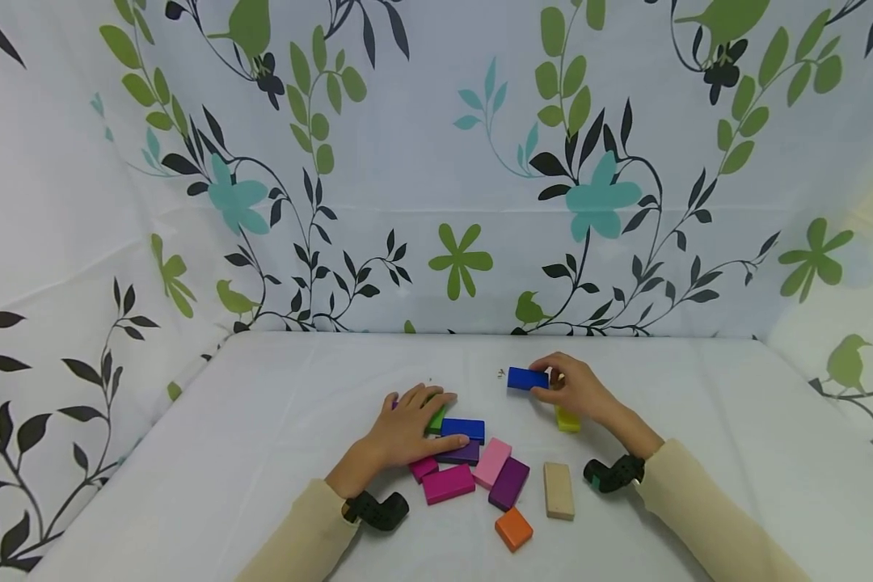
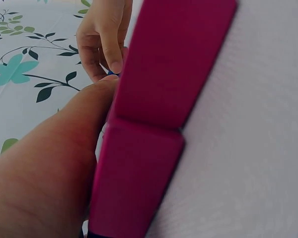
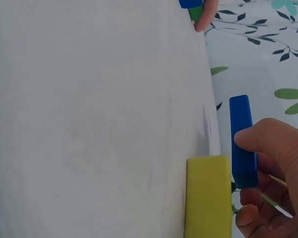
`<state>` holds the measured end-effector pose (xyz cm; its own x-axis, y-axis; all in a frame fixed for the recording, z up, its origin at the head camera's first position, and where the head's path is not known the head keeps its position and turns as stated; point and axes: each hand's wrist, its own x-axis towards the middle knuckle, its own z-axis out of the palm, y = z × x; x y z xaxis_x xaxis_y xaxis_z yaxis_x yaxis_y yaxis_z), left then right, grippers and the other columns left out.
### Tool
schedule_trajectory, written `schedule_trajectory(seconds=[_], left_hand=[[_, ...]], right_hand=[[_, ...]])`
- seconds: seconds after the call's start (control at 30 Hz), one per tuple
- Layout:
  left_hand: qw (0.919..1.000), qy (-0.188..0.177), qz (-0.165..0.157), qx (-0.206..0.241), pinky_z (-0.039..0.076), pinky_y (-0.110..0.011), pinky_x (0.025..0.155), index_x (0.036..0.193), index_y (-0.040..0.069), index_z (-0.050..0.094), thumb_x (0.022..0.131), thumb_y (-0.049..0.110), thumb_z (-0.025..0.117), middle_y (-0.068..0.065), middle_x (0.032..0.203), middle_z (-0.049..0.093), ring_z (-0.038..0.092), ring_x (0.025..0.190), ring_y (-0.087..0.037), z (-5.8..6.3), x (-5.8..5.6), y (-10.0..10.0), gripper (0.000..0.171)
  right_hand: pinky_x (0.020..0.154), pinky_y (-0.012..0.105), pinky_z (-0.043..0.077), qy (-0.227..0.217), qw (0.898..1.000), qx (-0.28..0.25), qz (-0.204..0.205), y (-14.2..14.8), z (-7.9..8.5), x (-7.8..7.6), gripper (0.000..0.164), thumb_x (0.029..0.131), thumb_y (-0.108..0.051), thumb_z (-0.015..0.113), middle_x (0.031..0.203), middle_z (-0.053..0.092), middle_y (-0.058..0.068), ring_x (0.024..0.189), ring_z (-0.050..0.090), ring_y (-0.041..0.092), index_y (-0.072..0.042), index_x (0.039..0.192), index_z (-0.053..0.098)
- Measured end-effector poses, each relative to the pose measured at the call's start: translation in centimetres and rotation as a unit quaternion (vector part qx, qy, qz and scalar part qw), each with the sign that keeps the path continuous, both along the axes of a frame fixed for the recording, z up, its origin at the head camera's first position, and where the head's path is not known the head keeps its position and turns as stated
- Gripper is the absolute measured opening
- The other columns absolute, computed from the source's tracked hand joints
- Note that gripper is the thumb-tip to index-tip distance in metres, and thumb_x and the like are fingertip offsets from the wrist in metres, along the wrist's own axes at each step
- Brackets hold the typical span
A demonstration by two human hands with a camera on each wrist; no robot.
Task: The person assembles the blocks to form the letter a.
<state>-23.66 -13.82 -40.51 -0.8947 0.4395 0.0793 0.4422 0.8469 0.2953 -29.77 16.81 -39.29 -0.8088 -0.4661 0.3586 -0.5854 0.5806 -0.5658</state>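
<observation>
Between thumb and fingers, my right hand [image 1: 571, 386] pinches a blue block [image 1: 527, 378] toward the back of the table; the right wrist view shows this blue block [image 3: 242, 141] with the thumb on its face. Just below that hand lies a yellow block [image 1: 568, 419]. My left hand [image 1: 406, 428] rests with spread fingers over a cluster of blocks, partly covering a green block [image 1: 436, 419]. Its thumb reaches across a dark purple block [image 1: 460, 453], near another blue block [image 1: 463, 429]. Close to the left wrist camera are magenta blocks [image 2: 169, 59].
Nearer the front lie a magenta block [image 1: 449, 484], a pink block [image 1: 492, 463], a purple block [image 1: 509, 483], a plain wooden block [image 1: 558, 491] and an orange block [image 1: 513, 529]. A patterned cloth [image 1: 422, 186] hangs behind the white table [image 1: 320, 372].
</observation>
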Motion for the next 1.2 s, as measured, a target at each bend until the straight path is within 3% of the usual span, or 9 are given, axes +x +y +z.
schedule_trajectory(seconds=[0.83,1.2], left_hand=[[0.9999,-0.006,0.010,-0.007,0.020,-0.065,0.110,0.146,0.025,0.044,0.087,0.066,0.056,-0.006,0.151,0.039,0.029,0.143,-0.033,0.3,-0.2,0.3,0.073],[0.9999,-0.003,0.010,-0.005,0.021,-0.065,0.110,0.146,0.025,0.045,0.087,0.066,0.056,-0.006,0.151,0.040,0.030,0.142,-0.033,0.1,0.0,0.3,0.073]], right_hand=[[0.068,0.023,0.044,-0.041,0.999,0.019,-0.021,1.0,-0.4,-1.5,0.032,0.086,-0.005,0.072,0.111,0.063,0.018,0.082,0.051,0.020,0.004,0.116,0.064],[0.065,0.025,0.039,-0.049,0.997,0.044,-0.033,0.7,-0.6,-1.7,0.033,0.087,-0.007,0.072,0.105,0.063,0.016,0.080,0.049,0.019,0.005,0.117,0.064]])
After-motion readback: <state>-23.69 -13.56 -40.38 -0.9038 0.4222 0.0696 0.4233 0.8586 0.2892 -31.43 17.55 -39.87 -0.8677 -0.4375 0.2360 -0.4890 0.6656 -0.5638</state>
